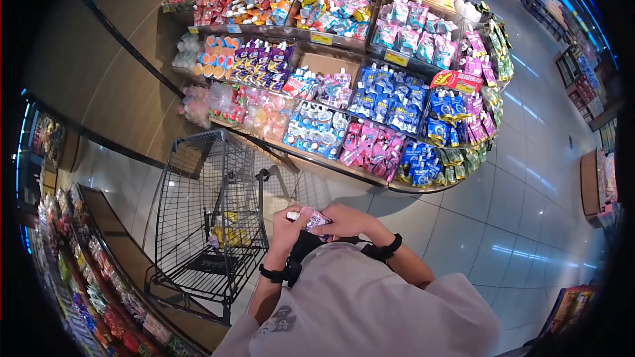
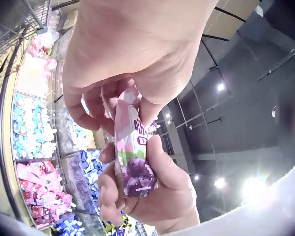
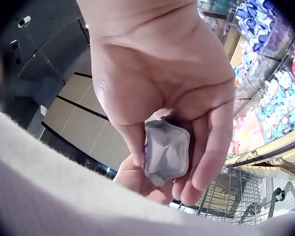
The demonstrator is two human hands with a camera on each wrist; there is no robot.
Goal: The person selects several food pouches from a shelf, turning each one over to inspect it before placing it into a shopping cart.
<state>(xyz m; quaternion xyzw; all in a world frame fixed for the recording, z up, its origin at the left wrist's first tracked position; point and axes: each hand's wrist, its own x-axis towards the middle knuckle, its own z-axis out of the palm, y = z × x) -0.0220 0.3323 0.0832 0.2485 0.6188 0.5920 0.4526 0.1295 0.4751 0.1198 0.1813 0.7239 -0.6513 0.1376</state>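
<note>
In front of my torso I hold a small jelly drink pouch (image 1: 316,220), pink, white and purple, its white cap end to the left. Printed grapes mark its lower face in the left wrist view. My left hand (image 1: 286,230) grips the cap end, with thumb and fingers on opposite sides; its fingers partly hide the top. My right hand (image 1: 345,221) holds the lower part between thumb and fingers. The right wrist view shows the pouch's grey base (image 3: 168,150) framed by the right thumb and fingers, and part of the left hand (image 3: 132,177) beyond.
A black wire shopping cart (image 1: 198,225) stands to my left with a yellow package (image 1: 230,236) inside. Ahead curves a tiered display (image 1: 291,149) of bins full of pouches. Another sweets shelf (image 1: 109,271) runs along the lower left. Tiled floor (image 1: 489,225) extends to the right.
</note>
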